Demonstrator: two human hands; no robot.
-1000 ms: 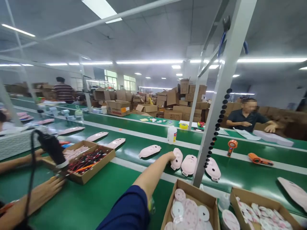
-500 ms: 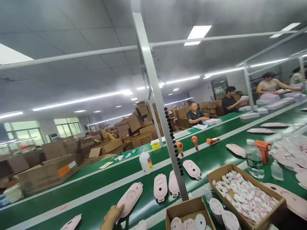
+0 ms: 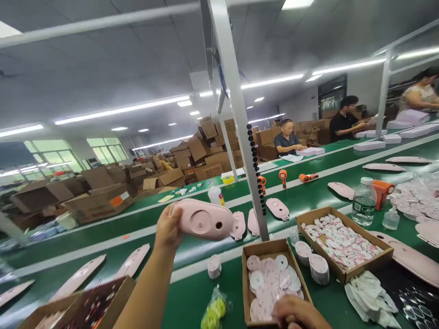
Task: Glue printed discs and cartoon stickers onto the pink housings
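Note:
My left hand [image 3: 168, 225] grips one end of a long, rounded pink plastic shell [image 3: 206, 220], thumb on its face. The shell is held up above the green belt [image 3: 185, 256] and shows a round recess and a dark hole. My right hand [image 3: 300, 313] is at the near edge of a small cardboard box [image 3: 244, 292], over round pink and white discs [image 3: 270, 281]. Its fingers are bent and blurred, so I cannot make out whether they pinch a disc. Stacks of similar discs [image 3: 318, 268] stand right of the box.
A larger box of small printed pieces [image 3: 343, 242], a water bottle [image 3: 363, 203] and a dropper bottle [image 3: 391, 218] are to the right. More pink shells [image 3: 80, 276] lie along the belt. A metal post [image 3: 245, 123] rises ahead. People [image 3: 288, 139] sit across the line.
My left hand has lifted the pink shell off the belt and brought it nearer, turning it sideways. My right hand has come into view over the disc box. The view has tilted down.

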